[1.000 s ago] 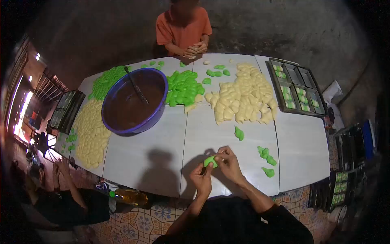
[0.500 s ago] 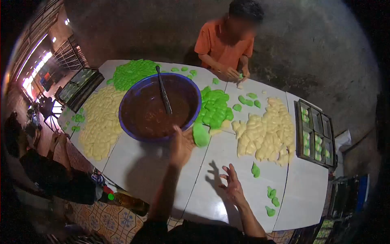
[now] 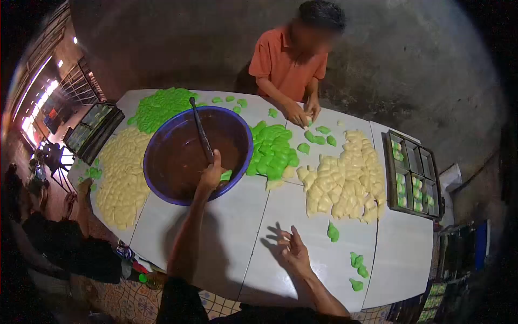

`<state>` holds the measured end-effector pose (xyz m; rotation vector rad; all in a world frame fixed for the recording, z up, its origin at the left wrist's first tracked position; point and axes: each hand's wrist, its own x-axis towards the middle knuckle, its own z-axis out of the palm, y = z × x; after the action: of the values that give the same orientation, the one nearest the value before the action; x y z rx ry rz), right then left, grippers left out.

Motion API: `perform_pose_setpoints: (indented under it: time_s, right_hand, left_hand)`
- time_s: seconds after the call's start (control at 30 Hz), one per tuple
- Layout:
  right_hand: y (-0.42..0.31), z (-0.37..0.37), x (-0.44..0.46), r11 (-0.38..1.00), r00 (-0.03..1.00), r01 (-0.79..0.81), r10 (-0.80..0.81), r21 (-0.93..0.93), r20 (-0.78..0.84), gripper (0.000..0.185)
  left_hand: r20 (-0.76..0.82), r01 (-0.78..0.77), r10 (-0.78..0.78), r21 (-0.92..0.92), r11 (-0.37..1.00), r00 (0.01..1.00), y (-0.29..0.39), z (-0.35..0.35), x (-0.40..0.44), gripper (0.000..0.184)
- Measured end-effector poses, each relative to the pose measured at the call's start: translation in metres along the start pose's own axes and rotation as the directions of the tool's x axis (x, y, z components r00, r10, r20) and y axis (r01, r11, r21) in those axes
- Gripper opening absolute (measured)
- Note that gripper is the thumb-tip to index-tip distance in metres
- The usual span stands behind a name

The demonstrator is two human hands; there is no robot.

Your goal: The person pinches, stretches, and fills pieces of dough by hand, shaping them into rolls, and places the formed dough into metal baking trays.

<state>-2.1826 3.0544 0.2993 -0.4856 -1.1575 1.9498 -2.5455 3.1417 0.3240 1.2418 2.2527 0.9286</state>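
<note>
My left hand (image 3: 211,174) is over the near side of a blue bowl (image 3: 155,186) of brown filling (image 3: 181,164), with a flat piece of green dough (image 3: 226,175) held in it. Its thumb is beside the lower end of a dark long-handled utensil (image 3: 202,129) that leans across the bowl; I cannot tell whether they touch. My right hand (image 3: 294,252) hovers above the white table (image 3: 226,237), fingers apart, holding nothing. Several green dough lumps (image 3: 333,232) lie to its right. A green dough pile (image 3: 270,151) sits just right of the bowl.
Cream dough pieces (image 3: 345,183) spread right of centre, and another cream pile (image 3: 121,178) lies left. A partitioned tray (image 3: 414,175) with green-and-white pieces stands at the right edge. Across the table a person in an orange shirt (image 3: 288,62) handles dough. Another person's arm (image 3: 83,205) is at left.
My left hand has moved left and up from beside the bowl to over it, carrying the green dough. My right hand stays open, slightly lower and left. The whole view has shifted a little.
</note>
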Motion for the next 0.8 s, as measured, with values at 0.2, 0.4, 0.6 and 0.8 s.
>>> perform_pose_setpoints:
  time_s: [0.2,0.4,0.6,0.8]
  right_hand:
    - [0.003,-0.005,0.001,0.755,0.927,-0.285,0.374,0.591,-0.031,0.034]
    - [-0.037,0.018,-0.046,0.771,0.941,0.059,-0.255,-0.634,-0.223,0.029]
    - [-0.055,-0.010,-0.077,0.509,0.919,0.299,-0.381,-0.807,0.100,0.037]
    - [-0.067,-0.003,-0.093,0.670,0.894,0.327,-0.448,-0.666,-0.011,0.018]
  left_hand:
    - [0.628,0.557,0.104,-0.745,0.367,0.772,0.119,0.031,-0.189,0.099]
    - [0.457,0.450,-0.083,-0.802,0.393,0.886,0.121,0.086,-0.274,0.049]
    - [0.246,-0.089,0.245,-0.513,0.854,0.938,0.108,0.101,-0.312,0.037]
    - [0.310,0.123,0.121,-0.662,0.740,0.943,0.111,0.111,-0.331,0.023]
